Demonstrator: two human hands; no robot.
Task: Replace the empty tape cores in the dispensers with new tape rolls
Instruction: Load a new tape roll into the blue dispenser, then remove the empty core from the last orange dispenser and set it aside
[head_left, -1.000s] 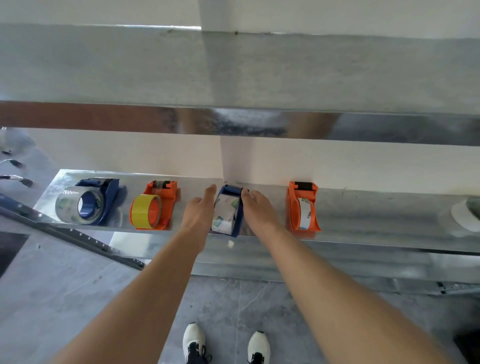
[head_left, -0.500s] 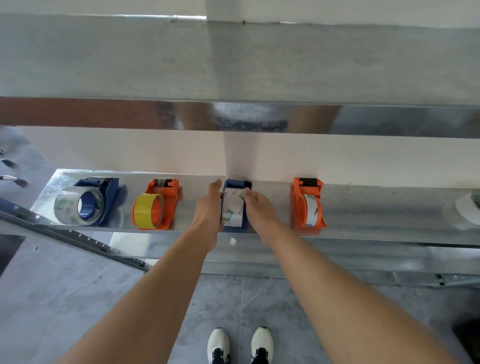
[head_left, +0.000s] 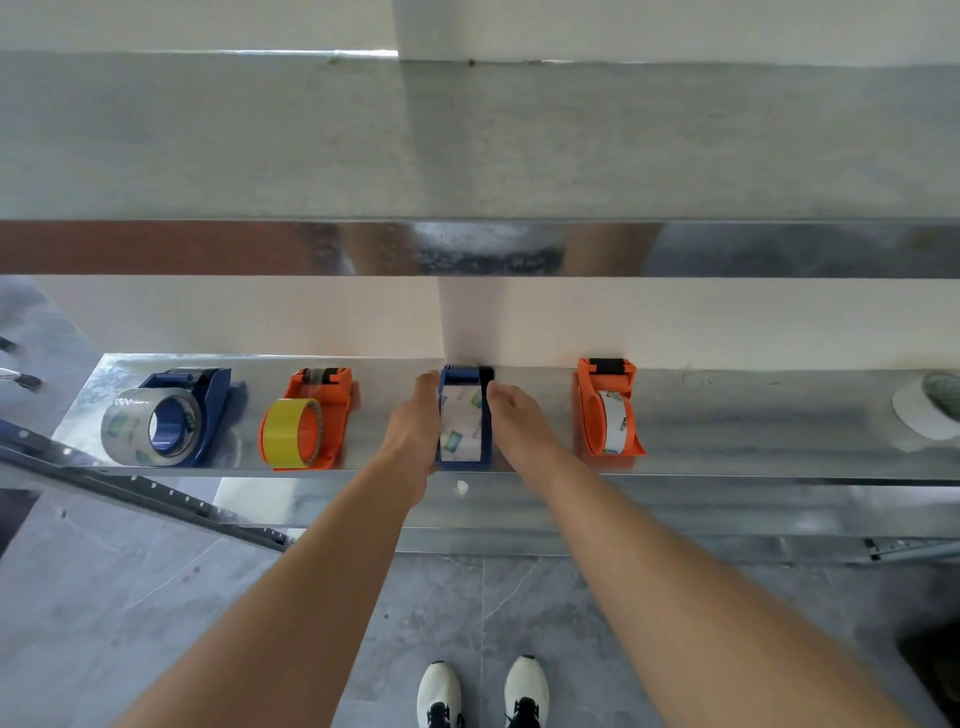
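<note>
Upright between left hand (head_left: 413, 434) and right hand (head_left: 522, 434) stands the blue dispenser (head_left: 463, 375).

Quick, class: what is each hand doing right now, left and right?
Left hand: open, straight fingers against the blue tape dispenser.
Right hand: touches its other side; grip cannot be told.

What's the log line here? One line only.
blue dispenser: on shelf, roll fitted | left hand: touches left side | right hand: touches right side
</note>
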